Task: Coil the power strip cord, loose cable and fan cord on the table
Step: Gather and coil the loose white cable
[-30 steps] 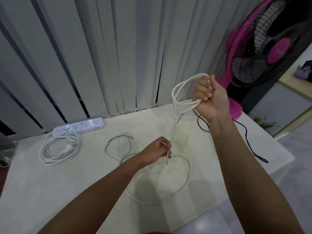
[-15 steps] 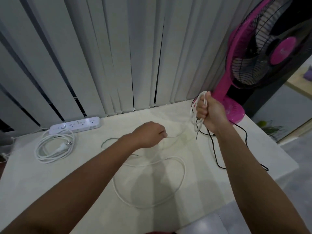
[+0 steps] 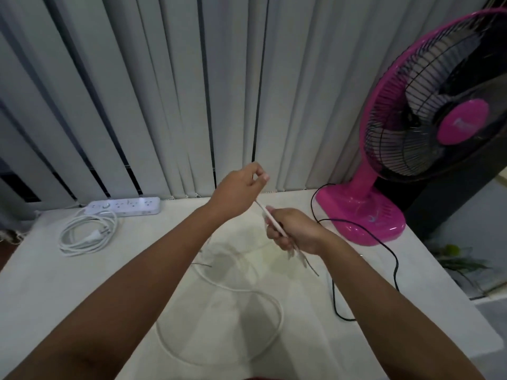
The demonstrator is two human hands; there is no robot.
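Loops of the loose cable (image 3: 267, 215) are gripped in the curled right hand (image 3: 295, 231) above the table (image 3: 82, 283), presumably against unwinding. A stretch is held by the curled fingers of the left hand (image 3: 238, 189), seemingly for the next turn.

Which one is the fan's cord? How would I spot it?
Find the pink fan at the table's far right. The fan cord snakes from its base across the tabletop, uncoiled. It alone is black; the cable and strip cord are white.

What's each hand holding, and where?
Both hold the loose white cable: right hand grips the gathered loops, left hand holds the strand leading out of them.
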